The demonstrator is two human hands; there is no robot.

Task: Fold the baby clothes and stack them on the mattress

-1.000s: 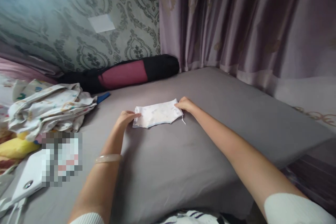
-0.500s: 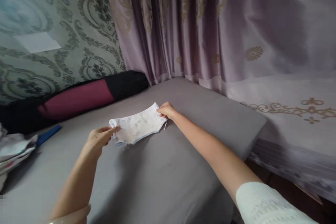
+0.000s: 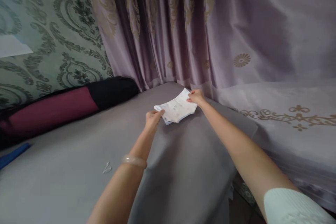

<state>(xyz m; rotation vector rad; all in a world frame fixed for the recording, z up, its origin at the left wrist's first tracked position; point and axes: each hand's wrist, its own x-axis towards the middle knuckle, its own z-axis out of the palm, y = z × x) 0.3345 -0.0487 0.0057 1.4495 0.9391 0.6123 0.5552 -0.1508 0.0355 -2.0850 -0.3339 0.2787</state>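
Found left hand (image 3: 155,116) pinching the left end of a small white printed cloth (image 3: 177,107), right hand (image 3: 196,97) pinching the opposite end. Located the cloth over the far part of a grey-sheeted bed (image 3: 70,185), near the curtain (image 3: 181,45) — could not tell whether resting or lifted. Noted the upper edge dipping between the hands, also a small white looped item (image 3: 107,168) lying loose, left of the bangle (image 3: 134,161). Judged skewed or bunched layers the main risk — from uneven pull or a slack fingertip grip.
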